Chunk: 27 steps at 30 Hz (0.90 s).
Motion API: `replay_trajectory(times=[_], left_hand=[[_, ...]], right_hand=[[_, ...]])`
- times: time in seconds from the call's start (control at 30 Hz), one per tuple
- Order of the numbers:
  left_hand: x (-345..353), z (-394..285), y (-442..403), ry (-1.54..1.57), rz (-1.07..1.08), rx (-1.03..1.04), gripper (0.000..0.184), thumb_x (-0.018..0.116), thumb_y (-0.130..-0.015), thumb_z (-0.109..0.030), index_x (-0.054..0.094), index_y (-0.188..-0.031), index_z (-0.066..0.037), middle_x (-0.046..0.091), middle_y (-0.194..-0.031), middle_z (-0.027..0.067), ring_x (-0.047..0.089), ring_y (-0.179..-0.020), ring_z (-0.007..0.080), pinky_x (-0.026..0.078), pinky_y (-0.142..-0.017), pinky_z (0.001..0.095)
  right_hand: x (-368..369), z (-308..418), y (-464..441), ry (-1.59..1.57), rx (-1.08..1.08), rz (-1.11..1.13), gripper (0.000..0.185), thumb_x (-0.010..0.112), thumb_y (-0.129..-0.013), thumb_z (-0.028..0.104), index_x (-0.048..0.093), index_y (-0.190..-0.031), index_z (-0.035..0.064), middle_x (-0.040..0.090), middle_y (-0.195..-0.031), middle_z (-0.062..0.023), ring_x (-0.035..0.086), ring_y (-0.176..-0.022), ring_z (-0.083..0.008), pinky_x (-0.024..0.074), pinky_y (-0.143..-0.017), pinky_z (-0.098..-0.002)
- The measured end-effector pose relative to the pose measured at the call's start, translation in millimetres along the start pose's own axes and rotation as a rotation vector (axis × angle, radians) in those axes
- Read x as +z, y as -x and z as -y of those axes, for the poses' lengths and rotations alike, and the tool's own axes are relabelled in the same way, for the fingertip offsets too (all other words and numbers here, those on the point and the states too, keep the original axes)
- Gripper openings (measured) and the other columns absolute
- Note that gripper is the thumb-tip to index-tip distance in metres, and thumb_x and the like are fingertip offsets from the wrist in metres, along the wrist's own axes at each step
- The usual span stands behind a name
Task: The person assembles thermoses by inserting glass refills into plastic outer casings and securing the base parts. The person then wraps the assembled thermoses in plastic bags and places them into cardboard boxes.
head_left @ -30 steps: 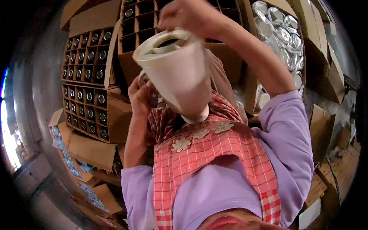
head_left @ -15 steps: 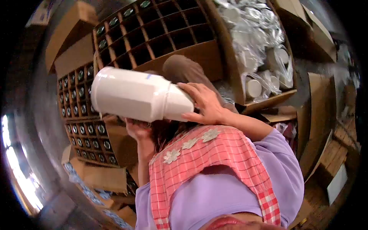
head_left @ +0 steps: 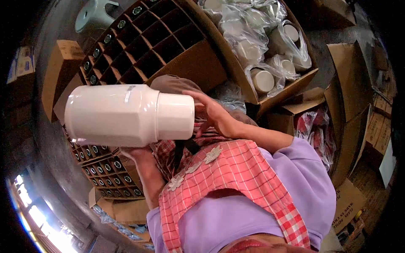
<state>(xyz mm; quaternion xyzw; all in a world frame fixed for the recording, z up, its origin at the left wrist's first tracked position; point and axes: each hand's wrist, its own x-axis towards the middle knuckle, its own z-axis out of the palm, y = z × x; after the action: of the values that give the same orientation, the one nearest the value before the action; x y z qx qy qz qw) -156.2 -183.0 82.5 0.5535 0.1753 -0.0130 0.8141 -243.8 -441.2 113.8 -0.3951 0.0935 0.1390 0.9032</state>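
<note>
A large glossy white flask [head_left: 112,114] lies on its side in the air over my lap, its narrower white end [head_left: 176,117] pointing right. Beneath its body is my left hand [head_left: 137,152], holding it from below, with most of the fingers hidden behind the flask. At the narrow end is my right hand [head_left: 217,118], its fingers apart and curved beside the rim; whether the fingertips touch it cannot be made out. A small dark mark shows on the upper side of the flask.
Ahead stands a divided carton [head_left: 185,63] with bottles in some outer cells. A carton [head_left: 253,99] of white items in clear plastic is at the right, with a smaller box of red wrapped items [head_left: 314,130] beyond. Stacked bottle cartons [head_left: 112,170] stand left, a pale stool [head_left: 93,17] farther off.
The white flask has gone from upright and tilted to lying level, and has moved left. My right hand came down from above to its narrow end, then shifted slightly off it. The view has turned.
</note>
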Motion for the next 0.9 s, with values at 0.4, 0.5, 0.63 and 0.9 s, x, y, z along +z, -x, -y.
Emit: replay_trajectory(times=[0.4,0.5,0.63,0.9], left_hand=[[31,13,-20,0.281,-0.023,-0.085,0.048,0.034,-0.091,-0.031,0.043,-0.123,0.003,0.052,-0.116,0.0151,0.054,-0.103,0.0313,0.048,-0.085,0.0452],[24,2,-20,-0.607,0.329,0.510,0.046,0.035,-0.090,-0.032,0.048,-0.120,0.000,0.056,-0.111,0.0138,0.054,-0.103,0.0305,0.047,-0.086,0.0470],[62,-3,-10,0.221,-0.164,-0.124,0.044,0.038,-0.090,-0.033,0.053,-0.117,-0.003,0.059,-0.106,0.0124,0.056,-0.101,0.0291,0.047,-0.086,0.0464],[5,-36,-18,-0.122,0.006,-0.038,0.038,0.043,-0.088,-0.024,0.050,-0.119,-0.003,0.058,-0.106,0.0118,0.060,-0.090,0.0261,0.050,-0.078,0.0390]], right_hand=[[-30,13,-17,0.239,0.120,-0.152,0.048,0.047,-0.091,0.039,0.048,-0.118,-0.0004,0.062,-0.096,-0.0159,0.063,-0.071,-0.0242,0.0512,-0.062,-0.0319],[-10,11,-10,0.626,-0.497,-0.195,0.086,0.075,-0.069,0.026,0.025,-0.136,0.0022,0.047,-0.123,-0.0171,0.049,-0.111,-0.0276,0.0384,-0.095,-0.0369],[-8,1,-26,0.499,-0.445,-0.153,0.100,0.078,-0.063,0.033,0.018,-0.139,0.0055,0.043,-0.125,-0.0170,0.041,-0.117,-0.0267,0.0324,-0.100,-0.0368],[-106,40,-2,1.275,-0.295,-0.217,0.044,0.069,-0.069,0.013,0.058,-0.110,0.0038,0.058,-0.112,-0.0106,0.054,-0.105,-0.0231,0.0449,-0.087,-0.0338]])
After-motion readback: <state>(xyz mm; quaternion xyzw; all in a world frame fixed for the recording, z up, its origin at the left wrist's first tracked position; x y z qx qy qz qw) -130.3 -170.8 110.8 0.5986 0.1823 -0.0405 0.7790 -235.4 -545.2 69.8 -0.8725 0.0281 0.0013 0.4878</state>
